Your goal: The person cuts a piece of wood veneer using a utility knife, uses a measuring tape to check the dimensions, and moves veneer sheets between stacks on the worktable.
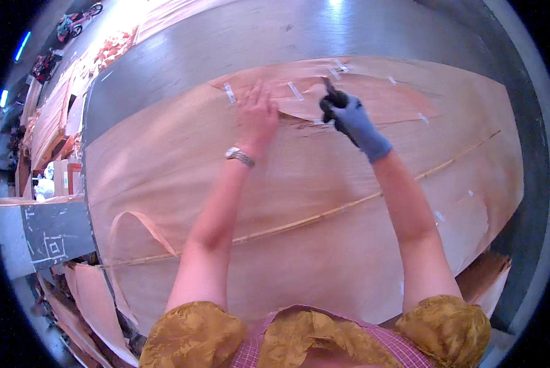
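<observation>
Your table is a grey, glossy slab, bare toward 12 o'clock and along the 3 o'clock edge. A large thin sheet of pale wood veneer lies flat on it, covering most of the surface. Smaller veneer pieces overlap at 12 o'clock, joined by short white tape strips. A curled veneer strip hangs at 8 o'clock.

The dark tool is largely hidden inside the gloved right hand, so its kind cannot be told. The veneer beneath the left hand is covered.
</observation>
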A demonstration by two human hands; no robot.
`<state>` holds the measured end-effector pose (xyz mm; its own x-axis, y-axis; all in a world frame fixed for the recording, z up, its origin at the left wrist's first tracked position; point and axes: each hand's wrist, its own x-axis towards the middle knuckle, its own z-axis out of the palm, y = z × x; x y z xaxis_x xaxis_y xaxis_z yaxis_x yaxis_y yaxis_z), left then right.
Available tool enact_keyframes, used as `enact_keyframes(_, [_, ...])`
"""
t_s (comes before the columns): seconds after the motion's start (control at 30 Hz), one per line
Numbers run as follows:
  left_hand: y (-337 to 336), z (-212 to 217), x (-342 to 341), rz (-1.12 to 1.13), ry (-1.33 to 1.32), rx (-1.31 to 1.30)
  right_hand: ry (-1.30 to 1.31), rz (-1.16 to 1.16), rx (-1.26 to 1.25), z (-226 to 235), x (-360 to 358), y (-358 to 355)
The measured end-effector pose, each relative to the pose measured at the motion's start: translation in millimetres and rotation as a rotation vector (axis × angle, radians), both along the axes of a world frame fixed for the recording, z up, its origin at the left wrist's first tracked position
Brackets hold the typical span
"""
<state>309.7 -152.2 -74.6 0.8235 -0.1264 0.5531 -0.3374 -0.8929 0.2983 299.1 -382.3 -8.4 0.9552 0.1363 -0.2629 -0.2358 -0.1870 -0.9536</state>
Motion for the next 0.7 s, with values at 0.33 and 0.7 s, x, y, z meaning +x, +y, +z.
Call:
enact_keyframes(0.33, [37.4,5.4,-8.7,-0.020,0.155,-0.105,0.006,0.243,-0.380,-65.3,71.6,107.8])
enact_keyframes(0.7, [40.6,0.8,-9.4,-0.033,0.119,0.003,0.016,0.194,-0.414,-33.3,48.3,86.5])
